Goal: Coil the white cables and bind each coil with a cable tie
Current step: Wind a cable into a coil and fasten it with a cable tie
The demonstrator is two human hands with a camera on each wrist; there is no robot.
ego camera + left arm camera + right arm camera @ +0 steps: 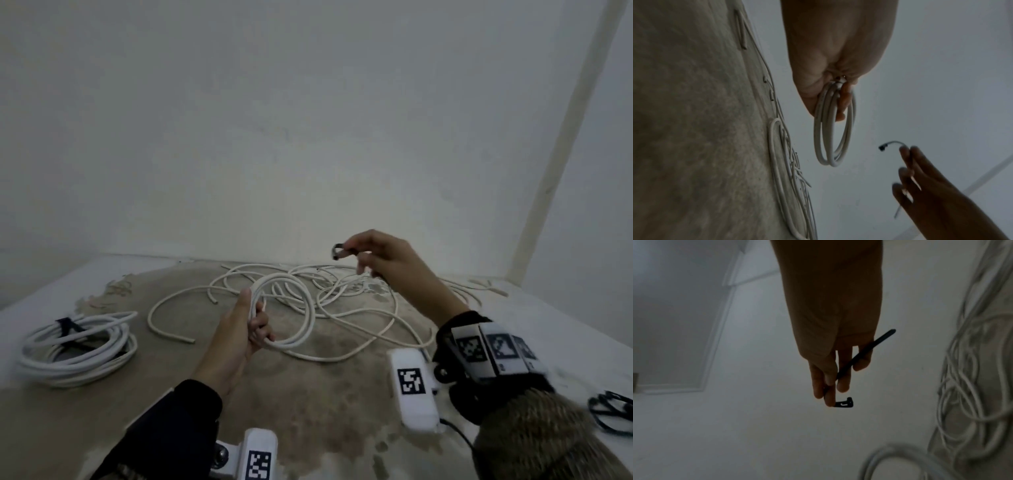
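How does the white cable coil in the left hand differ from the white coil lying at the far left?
The coil in the left hand, the held white cable coil, is unbound and lifted; the far-left white cable coil lies on the surface, bound with a black tie. Both are white multi-loop coils.

Your left hand [239, 329] at centre, above floor [318, 404], holds coil [291, 308] by its near-left side. Your right hand [383, 260] up and right of coil, apart from it, pinches cable tie [339, 253]. Loose cables [356, 301] on floor behind and right of coil. Bound coil [77, 346] on floor far left. Spare ties [611, 407] at far right edge. Wall [308, 120] behind everything.
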